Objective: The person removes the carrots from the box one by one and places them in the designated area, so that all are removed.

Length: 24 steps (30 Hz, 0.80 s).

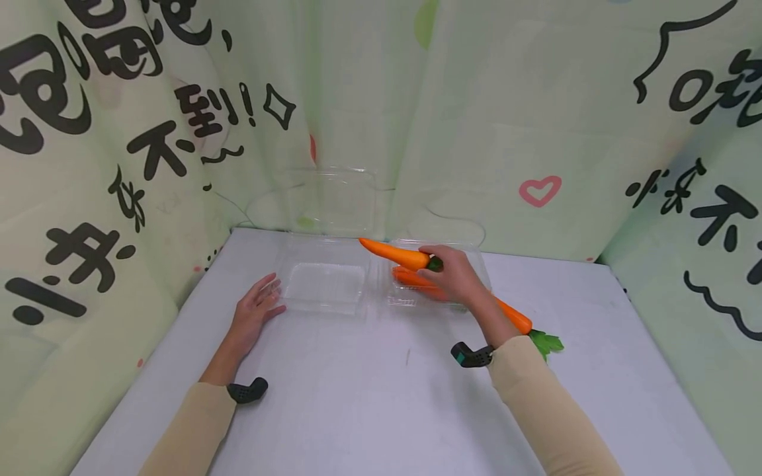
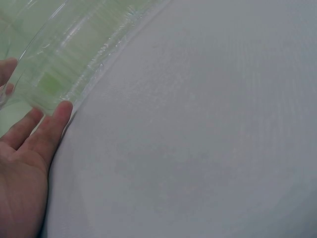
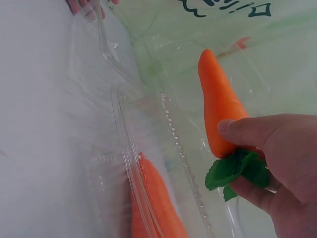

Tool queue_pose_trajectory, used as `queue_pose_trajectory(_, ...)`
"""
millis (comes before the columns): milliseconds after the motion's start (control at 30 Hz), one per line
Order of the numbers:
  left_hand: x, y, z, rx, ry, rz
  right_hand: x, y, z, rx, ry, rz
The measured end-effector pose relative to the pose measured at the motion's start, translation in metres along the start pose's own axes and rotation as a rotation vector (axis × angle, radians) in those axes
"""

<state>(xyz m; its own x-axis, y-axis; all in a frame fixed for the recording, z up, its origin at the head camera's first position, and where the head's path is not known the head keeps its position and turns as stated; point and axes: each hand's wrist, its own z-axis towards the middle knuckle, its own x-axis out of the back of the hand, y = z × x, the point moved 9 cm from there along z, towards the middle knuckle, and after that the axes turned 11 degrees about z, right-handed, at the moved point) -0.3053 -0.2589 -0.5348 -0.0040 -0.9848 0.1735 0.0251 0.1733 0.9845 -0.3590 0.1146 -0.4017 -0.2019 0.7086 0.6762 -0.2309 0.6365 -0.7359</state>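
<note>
My right hand (image 1: 454,272) pinches an orange carrot (image 1: 393,252) by its green-leafed end, the tip pointing left, above a clear plastic box. Thumb and fingers stand on either side of that end in the right wrist view. Inside the right clear box (image 1: 402,300) lie more carrots (image 3: 161,198), seen through its wall. My left hand (image 1: 254,309) has its fingers spread loosely at the left side of another clear plastic box (image 1: 324,308), whose lid (image 1: 333,201) stands up behind it. In the left wrist view the fingertips (image 2: 63,111) are right at the plastic edge.
Another carrot (image 1: 516,316) with green leaves (image 1: 546,342) lies on the white table (image 1: 357,403), partly behind my right forearm. Printed curtains (image 1: 476,119) rise behind and at both sides of the table. The two boxes stand side by side near its far edge.
</note>
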Motion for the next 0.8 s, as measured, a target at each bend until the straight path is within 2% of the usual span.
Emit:
queue_pose_trajectory(100, -0.001, 0.004, -0.001, 0.003, -0.003, -0.006, 0.002, 0.001, -0.001, 0.014, 0.006, -0.008)
queue_pose_trajectory(300, 0.0, -0.003, 0.003, -0.006, 0.001, -0.002, 0.006, 0.006, -0.004, -0.001, 0.009, -0.008)
queue_pose_trajectory(800, 0.0, -0.002, 0.001, -0.003, 0.006, 0.004, 0.02, 0.016, -0.017, -0.013, 0.03, -0.005)
